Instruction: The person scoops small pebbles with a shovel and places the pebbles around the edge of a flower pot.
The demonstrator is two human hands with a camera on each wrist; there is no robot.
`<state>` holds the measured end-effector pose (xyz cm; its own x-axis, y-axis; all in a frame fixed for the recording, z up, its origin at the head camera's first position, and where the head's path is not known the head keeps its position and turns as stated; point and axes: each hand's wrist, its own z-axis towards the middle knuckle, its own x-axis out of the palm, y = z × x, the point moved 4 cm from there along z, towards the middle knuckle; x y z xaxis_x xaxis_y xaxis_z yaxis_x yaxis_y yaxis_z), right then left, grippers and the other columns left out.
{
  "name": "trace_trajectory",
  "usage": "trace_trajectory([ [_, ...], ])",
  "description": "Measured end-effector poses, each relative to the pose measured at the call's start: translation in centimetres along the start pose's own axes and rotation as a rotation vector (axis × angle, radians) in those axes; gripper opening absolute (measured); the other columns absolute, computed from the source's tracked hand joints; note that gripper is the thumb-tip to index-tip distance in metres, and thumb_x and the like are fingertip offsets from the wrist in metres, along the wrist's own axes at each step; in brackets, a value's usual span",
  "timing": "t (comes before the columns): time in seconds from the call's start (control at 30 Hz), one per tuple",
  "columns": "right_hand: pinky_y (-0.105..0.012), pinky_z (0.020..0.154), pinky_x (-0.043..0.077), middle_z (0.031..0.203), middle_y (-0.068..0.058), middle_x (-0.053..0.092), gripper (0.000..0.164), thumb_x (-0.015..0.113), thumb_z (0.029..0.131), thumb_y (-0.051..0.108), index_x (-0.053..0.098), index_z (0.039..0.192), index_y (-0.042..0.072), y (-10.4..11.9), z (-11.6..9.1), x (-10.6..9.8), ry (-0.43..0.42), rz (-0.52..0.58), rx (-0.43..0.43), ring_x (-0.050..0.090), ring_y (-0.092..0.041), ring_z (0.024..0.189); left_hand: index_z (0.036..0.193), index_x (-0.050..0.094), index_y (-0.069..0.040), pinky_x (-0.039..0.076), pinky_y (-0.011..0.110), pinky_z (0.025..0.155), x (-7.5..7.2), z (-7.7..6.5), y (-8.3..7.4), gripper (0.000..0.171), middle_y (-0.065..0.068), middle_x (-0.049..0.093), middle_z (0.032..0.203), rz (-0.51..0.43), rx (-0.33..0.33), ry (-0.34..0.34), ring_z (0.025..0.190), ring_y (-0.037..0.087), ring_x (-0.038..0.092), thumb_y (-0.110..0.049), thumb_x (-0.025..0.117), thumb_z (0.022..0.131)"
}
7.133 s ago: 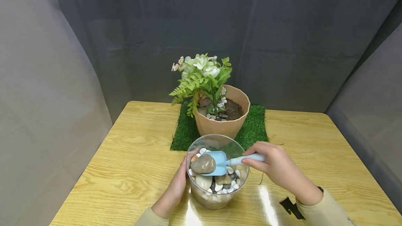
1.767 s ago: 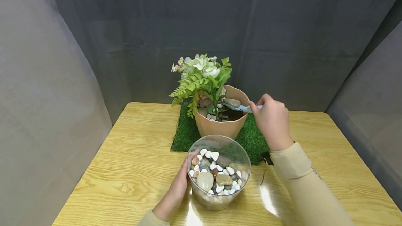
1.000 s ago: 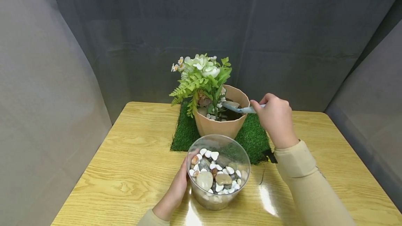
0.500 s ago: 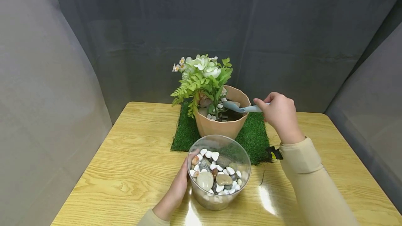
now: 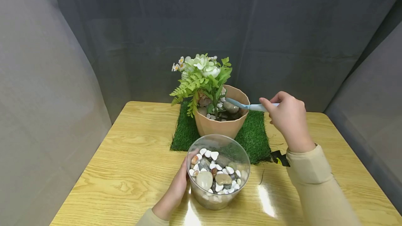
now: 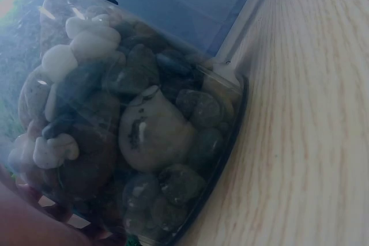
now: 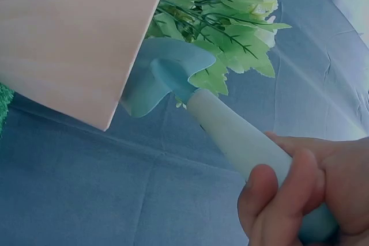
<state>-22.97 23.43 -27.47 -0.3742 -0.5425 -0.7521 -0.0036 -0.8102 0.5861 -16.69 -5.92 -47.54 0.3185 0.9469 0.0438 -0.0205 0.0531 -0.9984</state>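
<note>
My right hand (image 5: 287,119) grips the pale blue handle of a small garden trowel (image 5: 259,107). Its blade (image 7: 164,73) is tipped over inside the peach flowerpot (image 5: 216,127), at a large grey stone (image 5: 230,107) lying there; whether they touch I cannot tell. The pot also holds dark soil, white pebbles and a plant with white flowers (image 5: 202,66). My left hand (image 5: 179,180) curves round the left side of a clear container (image 5: 216,203) of mixed pebbles (image 6: 155,131). Part of that hand is hidden by the container.
Under the pot lies a green artificial-turf mat (image 5: 254,142). The wooden table (image 5: 125,170) stretches around everything. A dark grey curtain (image 5: 125,44) hangs behind, with lighter cloth (image 5: 41,97) at the left. A black strap (image 5: 278,158) shows at my right cuff.
My right hand carried the grey stone on the trowel from the clear container to the pot. The trowel then tipped and drew rightward, leaving the stone in the pot. My left hand stayed put.
</note>
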Motion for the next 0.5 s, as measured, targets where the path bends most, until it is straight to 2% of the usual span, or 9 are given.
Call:
trace_trajectory([
  [0.17, -0.027, 0.047, 0.054, 0.084, -0.021, 0.073, 0.043, 0.066, 0.100, 0.045, 0.064, 0.096, 0.002, -0.6, -0.7, -0.6, -0.031, 0.010, -0.007, 0.067, -0.014, 0.052, 0.162, 0.031, -0.014, 0.004, 0.062, 0.128, 0.0, 0.0, 0.0, 0.066, 0.013, 0.020, 0.172, -0.010, -0.006, 0.000, 0.159, 0.039, 0.012, -0.050, 0.008, 0.112],
  [0.3, -0.026, 0.046, 0.051, 0.092, -0.021, 0.074, 0.039, 0.067, 0.100, 0.042, 0.066, 0.097, 0.003, -1.0, -1.6, -1.0, -0.080, 0.013, -0.059, 0.066, -0.013, 0.051, 0.162, 0.031, -0.013, 0.004, 0.062, 0.128, 0.1, -0.1, 0.0, 0.065, 0.014, 0.020, 0.172, -0.012, -0.007, 0.000, 0.159, 0.039, 0.012, -0.047, 0.008, 0.113],
  [0.4, -0.023, 0.044, 0.047, 0.090, -0.019, 0.075, 0.034, 0.071, 0.099, 0.038, 0.069, 0.096, 0.004, -1.0, -2.5, -1.4, -0.136, 0.027, -0.122, 0.061, -0.004, 0.049, 0.162, 0.031, -0.012, 0.003, 0.062, 0.128, 0.1, -0.1, -0.1, 0.063, 0.015, 0.019, 0.172, -0.013, -0.007, -0.005, 0.159, 0.039, 0.011, -0.045, 0.007, 0.113],
  [0.5, -0.018, 0.043, 0.042, 0.081, -0.014, 0.074, 0.026, 0.077, 0.094, 0.031, 0.072, 0.092, 0.006, -0.8, -3.7, -2.0, -0.209, 0.046, -0.195, 0.053, 0.008, 0.048, 0.162, 0.031, -0.012, 0.004, 0.062, 0.128, 0.1, -0.1, -0.2, 0.064, 0.015, 0.019, 0.172, -0.012, -0.005, -0.006, 0.159, 0.040, 0.012, -0.046, 0.008, 0.113],
])
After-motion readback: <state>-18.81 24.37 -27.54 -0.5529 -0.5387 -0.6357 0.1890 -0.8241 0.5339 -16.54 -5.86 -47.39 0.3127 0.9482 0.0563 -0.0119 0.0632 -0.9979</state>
